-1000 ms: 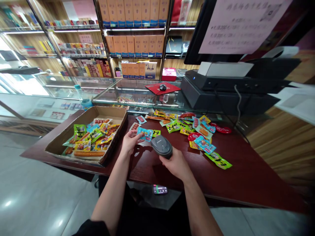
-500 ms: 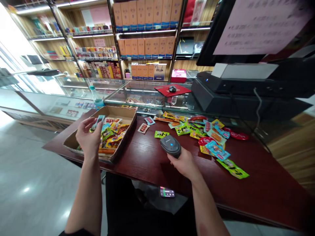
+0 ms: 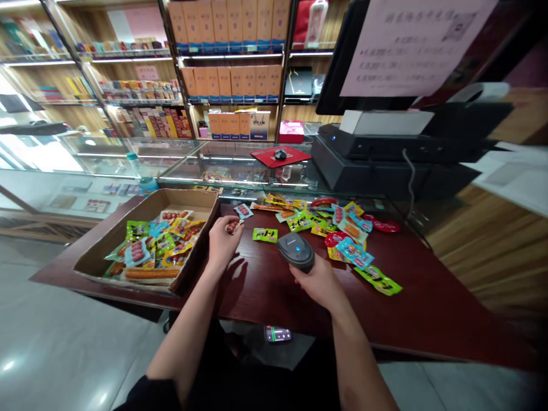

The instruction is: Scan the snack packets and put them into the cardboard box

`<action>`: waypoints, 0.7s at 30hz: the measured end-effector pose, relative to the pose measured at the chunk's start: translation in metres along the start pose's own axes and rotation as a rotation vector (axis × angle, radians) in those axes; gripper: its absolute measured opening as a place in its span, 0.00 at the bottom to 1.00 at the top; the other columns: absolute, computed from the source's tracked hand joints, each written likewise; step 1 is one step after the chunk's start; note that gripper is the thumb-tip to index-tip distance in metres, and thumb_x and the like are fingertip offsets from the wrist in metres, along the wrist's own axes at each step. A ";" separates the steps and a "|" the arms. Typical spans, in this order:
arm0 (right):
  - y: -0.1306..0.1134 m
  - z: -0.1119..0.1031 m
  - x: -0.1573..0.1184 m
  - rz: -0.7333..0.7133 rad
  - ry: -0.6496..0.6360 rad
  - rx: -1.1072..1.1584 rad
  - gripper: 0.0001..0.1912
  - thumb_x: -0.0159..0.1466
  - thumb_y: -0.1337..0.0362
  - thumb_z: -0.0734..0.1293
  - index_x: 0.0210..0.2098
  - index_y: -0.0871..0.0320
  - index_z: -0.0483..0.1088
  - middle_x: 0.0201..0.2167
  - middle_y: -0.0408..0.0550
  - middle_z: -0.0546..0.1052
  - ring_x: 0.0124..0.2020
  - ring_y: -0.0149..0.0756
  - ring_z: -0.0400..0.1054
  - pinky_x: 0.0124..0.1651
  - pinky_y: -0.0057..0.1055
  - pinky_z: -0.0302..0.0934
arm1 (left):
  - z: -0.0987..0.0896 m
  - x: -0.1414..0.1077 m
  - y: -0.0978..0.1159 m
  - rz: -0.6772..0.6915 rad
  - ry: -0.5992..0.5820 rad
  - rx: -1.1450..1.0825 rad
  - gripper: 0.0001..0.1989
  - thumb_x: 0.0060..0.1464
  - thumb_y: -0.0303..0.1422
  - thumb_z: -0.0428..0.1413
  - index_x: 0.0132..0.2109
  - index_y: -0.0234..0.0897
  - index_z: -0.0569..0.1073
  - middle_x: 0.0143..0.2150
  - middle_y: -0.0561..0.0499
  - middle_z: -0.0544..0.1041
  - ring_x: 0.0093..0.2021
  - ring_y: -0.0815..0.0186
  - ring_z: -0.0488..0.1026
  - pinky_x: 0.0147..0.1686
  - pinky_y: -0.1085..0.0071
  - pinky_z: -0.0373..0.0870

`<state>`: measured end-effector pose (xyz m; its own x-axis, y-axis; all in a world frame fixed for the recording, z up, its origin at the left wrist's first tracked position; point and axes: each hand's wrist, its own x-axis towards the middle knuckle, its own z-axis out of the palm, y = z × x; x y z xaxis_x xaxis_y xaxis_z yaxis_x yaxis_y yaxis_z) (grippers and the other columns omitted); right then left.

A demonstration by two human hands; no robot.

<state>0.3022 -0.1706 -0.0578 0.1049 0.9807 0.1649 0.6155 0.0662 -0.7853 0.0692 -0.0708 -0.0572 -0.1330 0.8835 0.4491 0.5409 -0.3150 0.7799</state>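
Observation:
My left hand [image 3: 223, 244] is at the table just right of the cardboard box, its fingers closed on a small sausage packet [image 3: 232, 227] that they partly cover. A blue-edged sausage packet [image 3: 244, 211] lies just beyond those fingertips. In my right hand [image 3: 319, 279] is a dark grey barcode scanner [image 3: 296, 251] with a blue light on top, held over the table's middle. A green snack packet [image 3: 265, 234] lies flat between the hands. The shallow cardboard box [image 3: 214, 200] on the left holds several colourful snack packets and a long sausage [image 3: 152, 274].
Several snack packets [image 3: 351, 251] lie heaped on the dark red table [image 3: 274, 297], right of the scanner. Behind stand a glass counter [image 3: 231, 165], a red mouse pad [image 3: 265, 155], a bottle [image 3: 145, 181] and a monitor [image 3: 331, 74] above black equipment [image 3: 363, 160]. A lit phone [image 3: 278, 334] is below the table edge.
My left hand has let go of a blue-edged packet over the box and moved right to the small sausage packet on the table. The view has turned slightly right. My right hand still holds the scanner.

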 end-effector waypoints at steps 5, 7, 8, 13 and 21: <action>0.006 -0.010 -0.005 0.008 0.059 -0.008 0.14 0.57 0.59 0.66 0.41 0.58 0.73 0.27 0.49 0.79 0.32 0.43 0.76 0.33 0.34 0.67 | 0.046 0.013 -0.018 -0.006 -0.221 0.153 0.13 0.51 0.31 0.58 0.45 0.36 0.75 0.43 0.45 0.77 0.45 0.61 0.74 0.48 0.66 0.69; 0.007 -0.011 -0.006 0.017 0.063 -0.009 0.15 0.57 0.59 0.66 0.42 0.58 0.73 0.27 0.48 0.79 0.34 0.44 0.76 0.35 0.35 0.68 | 0.056 0.013 -0.021 0.008 -0.271 0.225 0.14 0.52 0.31 0.58 0.46 0.35 0.75 0.45 0.43 0.77 0.47 0.59 0.73 0.50 0.64 0.68; 0.007 -0.012 -0.006 0.021 0.064 -0.010 0.16 0.57 0.59 0.66 0.43 0.58 0.73 0.27 0.48 0.79 0.35 0.45 0.77 0.36 0.35 0.68 | 0.059 0.012 -0.020 0.032 -0.296 0.268 0.15 0.52 0.31 0.57 0.47 0.35 0.75 0.45 0.43 0.76 0.48 0.58 0.72 0.51 0.63 0.67; 0.005 -0.012 -0.008 0.028 0.054 -0.020 0.15 0.57 0.59 0.66 0.43 0.57 0.73 0.29 0.49 0.80 0.38 0.46 0.77 0.39 0.36 0.68 | 0.072 0.011 -0.009 0.292 -0.475 0.440 0.21 0.54 0.26 0.52 0.55 0.37 0.73 0.52 0.42 0.74 0.56 0.57 0.67 0.57 0.63 0.61; 0.001 -0.011 -0.009 -0.006 0.054 -0.021 0.15 0.57 0.62 0.66 0.43 0.57 0.73 0.37 0.51 0.81 0.42 0.44 0.76 0.43 0.34 0.67 | 0.088 0.031 0.009 0.438 -0.884 0.588 0.29 0.50 0.23 0.52 0.59 0.43 0.70 0.57 0.42 0.72 0.57 0.53 0.67 0.54 0.59 0.64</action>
<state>0.3109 -0.1815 -0.0534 0.1429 0.9688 0.2024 0.6324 0.0680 -0.7716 0.1435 -0.0152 -0.0745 0.6661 0.7457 -0.0133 0.7320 -0.6502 0.2034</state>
